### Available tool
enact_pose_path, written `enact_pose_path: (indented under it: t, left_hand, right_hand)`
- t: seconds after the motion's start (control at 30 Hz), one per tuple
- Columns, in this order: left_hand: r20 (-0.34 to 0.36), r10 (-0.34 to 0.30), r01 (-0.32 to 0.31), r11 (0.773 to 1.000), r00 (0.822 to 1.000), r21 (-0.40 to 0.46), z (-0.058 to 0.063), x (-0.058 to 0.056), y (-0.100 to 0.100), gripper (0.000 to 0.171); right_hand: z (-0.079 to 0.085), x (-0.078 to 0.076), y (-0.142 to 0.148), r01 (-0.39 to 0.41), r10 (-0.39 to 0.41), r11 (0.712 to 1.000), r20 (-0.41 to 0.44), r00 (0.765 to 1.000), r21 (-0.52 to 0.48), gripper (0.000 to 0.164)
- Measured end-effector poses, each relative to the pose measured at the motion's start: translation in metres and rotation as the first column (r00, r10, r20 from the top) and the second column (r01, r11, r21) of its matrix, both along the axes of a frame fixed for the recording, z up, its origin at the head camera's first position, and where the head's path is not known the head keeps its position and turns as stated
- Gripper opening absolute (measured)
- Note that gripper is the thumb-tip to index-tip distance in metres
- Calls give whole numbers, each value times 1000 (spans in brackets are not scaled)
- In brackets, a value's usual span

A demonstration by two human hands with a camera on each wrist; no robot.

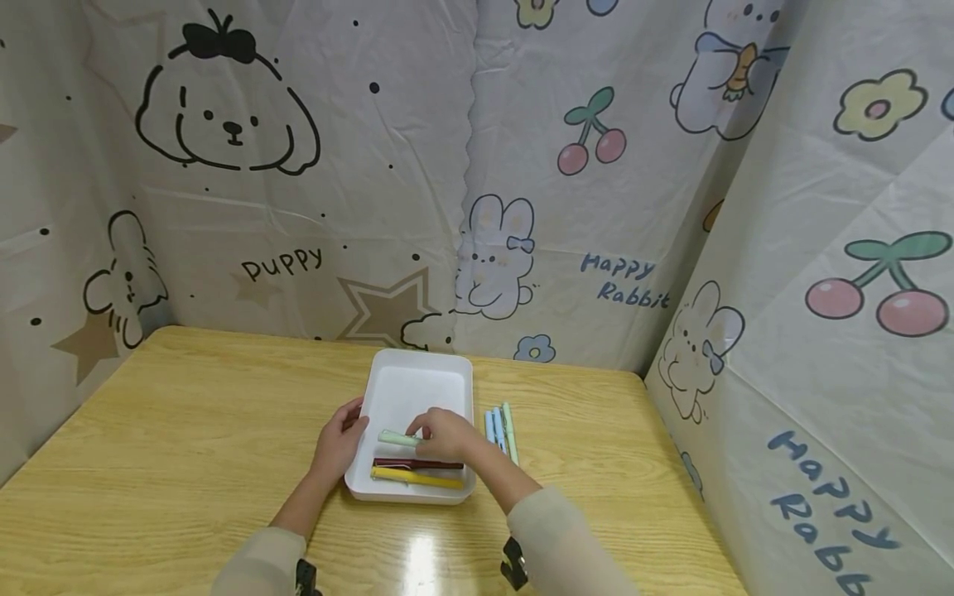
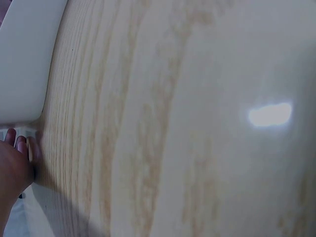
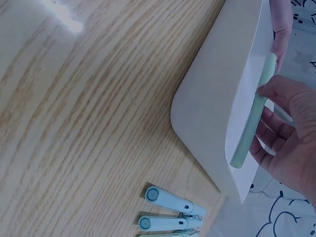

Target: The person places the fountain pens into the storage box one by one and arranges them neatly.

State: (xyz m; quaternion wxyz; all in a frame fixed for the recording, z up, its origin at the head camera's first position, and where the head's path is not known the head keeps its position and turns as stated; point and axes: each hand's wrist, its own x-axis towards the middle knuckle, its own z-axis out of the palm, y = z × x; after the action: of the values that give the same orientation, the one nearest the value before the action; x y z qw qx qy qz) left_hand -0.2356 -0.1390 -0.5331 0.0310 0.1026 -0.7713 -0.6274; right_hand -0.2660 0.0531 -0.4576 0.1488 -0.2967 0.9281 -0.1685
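Note:
My right hand (image 1: 445,436) pinches a light green pen (image 3: 254,116) between thumb and fingers, over the inside of a white tray (image 1: 421,377). In the head view the pen lies crosswise behind a dark red pen (image 1: 438,464) and a yellow pen (image 1: 417,477), both in the tray's near end. My left hand (image 1: 340,439) is at the tray's left side, its fingertips right at the outer wall. The left wrist view shows only part of this hand (image 2: 15,165), at the lower left beside the tray.
Right of the tray, two light blue pens (image 3: 170,200) and a light green pen (image 1: 510,430) lie side by side on the wooden table (image 1: 224,414). Printed cloth (image 1: 417,182) hangs behind the table and along both sides.

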Motion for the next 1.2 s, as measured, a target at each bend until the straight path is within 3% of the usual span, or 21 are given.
enact_pose_path:
  t: [1.2]
  left_hand:
    - [-15,11,-11,1000,1000,6,0,0,0,43]
  right_hand:
    - [-14,4,-2,36,-36,999,17,999,30,24]
